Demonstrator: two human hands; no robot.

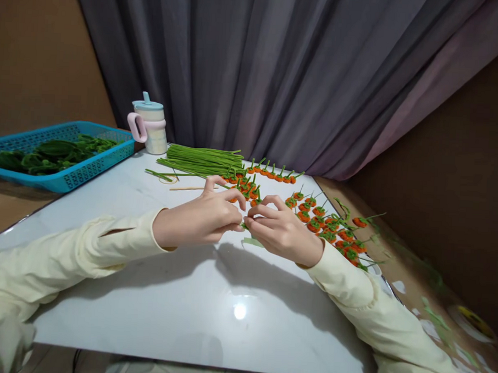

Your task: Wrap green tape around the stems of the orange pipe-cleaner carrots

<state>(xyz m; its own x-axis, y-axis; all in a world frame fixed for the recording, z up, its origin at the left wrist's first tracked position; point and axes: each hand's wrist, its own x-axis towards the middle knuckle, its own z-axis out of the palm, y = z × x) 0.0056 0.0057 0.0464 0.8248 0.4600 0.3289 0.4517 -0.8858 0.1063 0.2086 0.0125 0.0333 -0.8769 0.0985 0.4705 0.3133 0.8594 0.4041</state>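
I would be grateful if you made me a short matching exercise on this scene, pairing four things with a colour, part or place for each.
Column one
1. Cup
2. Basket
3. Small green piece
4. Bundle of green strands

Column two
A. At the fingertips of the left hand and right hand
B. Lying side by side on the far part of the table
C. Blue, with leafy-looking green pieces inside
D. Pale, with a pink handle

Right pairs: 1-D, 2-C, 3-A, 4-B
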